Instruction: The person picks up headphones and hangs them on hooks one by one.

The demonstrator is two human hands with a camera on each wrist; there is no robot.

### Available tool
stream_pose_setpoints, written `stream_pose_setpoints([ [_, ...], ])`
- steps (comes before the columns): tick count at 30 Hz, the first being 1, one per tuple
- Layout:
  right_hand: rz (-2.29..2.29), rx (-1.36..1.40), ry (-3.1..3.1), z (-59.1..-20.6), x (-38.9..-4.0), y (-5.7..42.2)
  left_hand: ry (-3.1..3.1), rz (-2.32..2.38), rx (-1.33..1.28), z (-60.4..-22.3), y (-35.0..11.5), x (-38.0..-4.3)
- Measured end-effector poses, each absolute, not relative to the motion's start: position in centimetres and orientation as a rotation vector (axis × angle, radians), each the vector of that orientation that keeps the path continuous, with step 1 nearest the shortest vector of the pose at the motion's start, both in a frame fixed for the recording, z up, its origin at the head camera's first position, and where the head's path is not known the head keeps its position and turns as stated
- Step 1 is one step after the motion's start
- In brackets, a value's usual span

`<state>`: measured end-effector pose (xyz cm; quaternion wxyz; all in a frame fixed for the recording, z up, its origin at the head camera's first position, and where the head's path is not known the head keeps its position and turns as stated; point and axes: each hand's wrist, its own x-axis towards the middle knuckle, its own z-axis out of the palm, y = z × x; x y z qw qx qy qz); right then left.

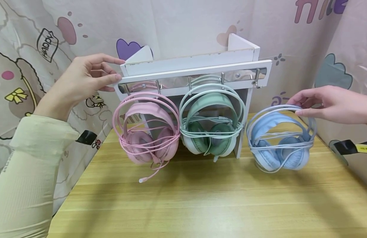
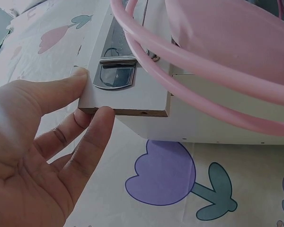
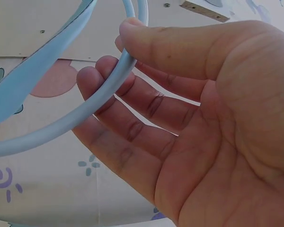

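My left hand (image 1: 82,76) pinches the left end of a white hook rack (image 1: 183,73) between thumb and fingers; the left wrist view shows the thumb above and fingertips at the board's edge. Pink headphones (image 1: 137,140) and green headphones (image 1: 225,137) hang from its metal hooks, their cables wound round them. To the right of the rack, my right hand (image 1: 329,102) holds blue headphones (image 1: 294,158) by the top of their headband, above the table. In the right wrist view, thumb and fingers pinch the pale blue headband tube (image 3: 61,125).
At the rack's right end, a metal hook (image 1: 256,77) bears nothing. The rack's white frame stands at the back of a wooden table (image 1: 201,205). A cartoon-printed curtain (image 1: 183,29) closes off the back and sides.
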<state>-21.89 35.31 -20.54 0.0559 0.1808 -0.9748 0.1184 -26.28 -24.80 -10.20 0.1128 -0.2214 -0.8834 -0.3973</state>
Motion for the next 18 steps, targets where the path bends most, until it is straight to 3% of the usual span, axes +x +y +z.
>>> stream_pose_setpoints([
  [18,0.525,0.535,-2.861,-19.1,-21.1,36.8,-2.588,-1.159,-0.663,-10.2,-24.7,-26.3],
])
